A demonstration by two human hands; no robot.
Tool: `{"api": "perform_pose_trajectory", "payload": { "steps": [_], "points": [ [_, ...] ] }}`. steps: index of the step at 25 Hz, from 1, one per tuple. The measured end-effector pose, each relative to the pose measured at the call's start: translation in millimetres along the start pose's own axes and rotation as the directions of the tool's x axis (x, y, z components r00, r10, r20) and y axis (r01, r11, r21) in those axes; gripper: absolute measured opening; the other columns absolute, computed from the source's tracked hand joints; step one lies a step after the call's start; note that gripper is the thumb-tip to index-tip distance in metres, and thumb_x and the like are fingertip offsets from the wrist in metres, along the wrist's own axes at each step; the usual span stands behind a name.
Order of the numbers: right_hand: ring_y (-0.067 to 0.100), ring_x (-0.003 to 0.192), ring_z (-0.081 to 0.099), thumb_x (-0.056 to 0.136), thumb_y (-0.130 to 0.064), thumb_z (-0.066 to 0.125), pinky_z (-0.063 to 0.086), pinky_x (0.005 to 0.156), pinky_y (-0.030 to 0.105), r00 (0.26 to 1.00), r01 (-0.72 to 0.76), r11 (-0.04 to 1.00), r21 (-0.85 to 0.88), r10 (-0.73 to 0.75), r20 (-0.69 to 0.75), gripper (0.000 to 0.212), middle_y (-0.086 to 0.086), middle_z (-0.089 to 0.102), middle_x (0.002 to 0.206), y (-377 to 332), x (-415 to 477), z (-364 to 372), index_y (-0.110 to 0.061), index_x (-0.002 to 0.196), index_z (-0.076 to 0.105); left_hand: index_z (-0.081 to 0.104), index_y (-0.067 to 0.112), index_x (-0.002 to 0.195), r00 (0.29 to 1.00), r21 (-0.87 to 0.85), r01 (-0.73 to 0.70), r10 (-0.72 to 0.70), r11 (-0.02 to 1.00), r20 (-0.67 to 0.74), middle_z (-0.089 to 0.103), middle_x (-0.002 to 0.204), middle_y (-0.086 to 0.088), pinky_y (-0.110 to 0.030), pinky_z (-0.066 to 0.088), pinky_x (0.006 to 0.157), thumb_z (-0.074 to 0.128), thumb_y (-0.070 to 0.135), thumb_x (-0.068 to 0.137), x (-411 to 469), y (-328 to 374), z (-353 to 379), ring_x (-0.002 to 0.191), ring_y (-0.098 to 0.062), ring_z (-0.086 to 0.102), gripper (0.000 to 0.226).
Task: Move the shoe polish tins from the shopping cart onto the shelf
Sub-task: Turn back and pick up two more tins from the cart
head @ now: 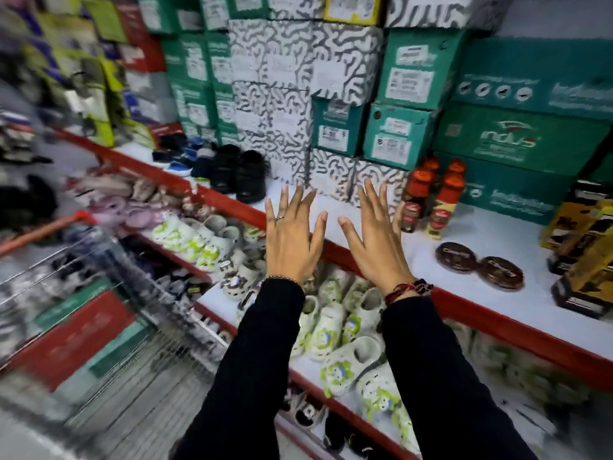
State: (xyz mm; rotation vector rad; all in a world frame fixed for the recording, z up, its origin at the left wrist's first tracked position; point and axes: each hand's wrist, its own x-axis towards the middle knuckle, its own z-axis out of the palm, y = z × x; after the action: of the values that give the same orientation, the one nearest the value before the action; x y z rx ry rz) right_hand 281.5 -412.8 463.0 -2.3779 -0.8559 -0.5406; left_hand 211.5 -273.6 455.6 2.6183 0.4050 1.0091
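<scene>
We hold our left hand (292, 240) and right hand (374, 244) out empty, fingers spread, above the shelf's red front edge (464, 307). Bare white shelf (391, 254) lies just beyond our fingertips. Two shoe polish tins (479, 265) lie flat right of our right hand. The wire shopping cart (99, 293), left of our left hand, is blurred.

We see two round, flat shoe polish tins (479, 266) with dark brown lids. They lie side by side, touching, on the white shelf (431, 260) at the right of the frame.
</scene>
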Motion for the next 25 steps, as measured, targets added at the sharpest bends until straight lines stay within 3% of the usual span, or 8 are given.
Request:
{"api": "perform_pose_trajectory", "payload": {
  "steps": [5,9,12,16,21,23,25],
  "points": [
    [0.019,0.157,-0.007,0.102,-0.048,0.03,-0.006,0.126,0.051,0.969,0.137,0.979,0.153,-0.165,0.186,0.067,-0.003,0.004,0.169,-73.0,-9.5,78.8,-0.015,0.159,0.016,0.038,0.023,0.149,0.978,0.145,0.21,-0.207,0.967,-0.035,0.028,0.163,0.002,-0.043,-0.005,0.127,0.023,0.048,0.102,-46.4,-93.9,-36.5,0.156,-0.015,0.008,0.055],
    [0.02,0.157,-0.006,0.102,-0.047,0.03,-0.008,0.126,0.048,0.9,0.209,0.952,0.223,-0.277,0.337,0.068,-0.002,0.004,0.169,-120.8,-30.5,145.8,-0.016,0.16,0.013,0.036,0.023,0.15,0.921,0.212,0.383,-0.389,0.899,-0.012,0.029,0.163,0.002,-0.045,-0.002,0.127,0.021,0.052,0.101,-96.9,-161.2,-49.6,0.156,-0.015,0.009,0.059],
    [0.02,0.157,-0.001,0.102,-0.046,0.031,0.002,0.127,0.048,0.813,0.22,0.932,0.286,-0.338,0.474,0.066,0.0,0.01,0.169,-148.9,-52.4,202.0,-0.015,0.159,0.017,0.035,0.023,0.151,0.852,0.225,0.508,-0.524,0.831,0.014,0.03,0.163,0.002,-0.044,0.0,0.128,0.022,0.052,0.101,-140.3,-211.4,-48.9,0.155,-0.014,0.01,0.06],
    [0.022,0.157,0.006,0.102,-0.04,0.036,0.004,0.127,0.045,0.635,0.223,0.918,0.327,-0.392,0.666,0.064,0.002,0.015,0.168,-167.3,-92.8,287.6,-0.013,0.158,0.021,0.03,0.019,0.153,0.688,0.256,0.676,-0.716,0.691,0.118,0.027,0.164,-0.002,-0.042,0.005,0.128,0.026,0.05,0.101,-205.3,-276.9,-29.3,0.156,-0.018,0.009,0.061],
    [0.025,0.155,0.019,0.101,-0.038,0.043,0.017,0.125,0.042,0.349,0.2,0.943,0.266,-0.322,0.88,0.064,0.006,0.023,0.166,-167.4,-140.2,392.6,-0.011,0.156,0.026,0.034,0.015,0.152,0.531,0.279,0.751,-0.799,0.598,0.282,0.034,0.161,-0.006,-0.042,0.019,0.126,0.031,0.047,0.101,-264.6,-335.9,25.5,0.154,-0.023,0.019,0.06],
    [0.03,0.149,0.03,0.099,-0.033,0.048,0.027,0.121,0.042,0.23,0.189,0.961,0.203,-0.244,0.942,0.062,0.012,0.032,0.161,-163.7,-154.8,435.5,-0.006,0.153,0.031,0.033,0.014,0.152,0.393,0.254,0.833,-0.848,0.492,0.356,0.037,0.159,-0.009,-0.037,0.026,0.122,0.037,0.043,0.1,-287.5,-358.9,54.6,0.151,-0.024,0.027,0.06],
    [0.034,0.14,0.042,0.098,-0.029,0.052,0.035,0.115,0.038,0.135,0.16,0.982,0.101,-0.123,0.983,0.055,0.018,0.043,0.152,-156.7,-166.9,468.5,-0.002,0.145,0.043,0.03,0.011,0.153,0.191,0.287,0.894,-0.873,0.343,0.448,0.04,0.156,-0.012,-0.037,0.034,0.117,0.042,0.039,0.1,-309.8,-375.4,81.0,0.144,-0.028,0.038,0.061]
  ]
}}
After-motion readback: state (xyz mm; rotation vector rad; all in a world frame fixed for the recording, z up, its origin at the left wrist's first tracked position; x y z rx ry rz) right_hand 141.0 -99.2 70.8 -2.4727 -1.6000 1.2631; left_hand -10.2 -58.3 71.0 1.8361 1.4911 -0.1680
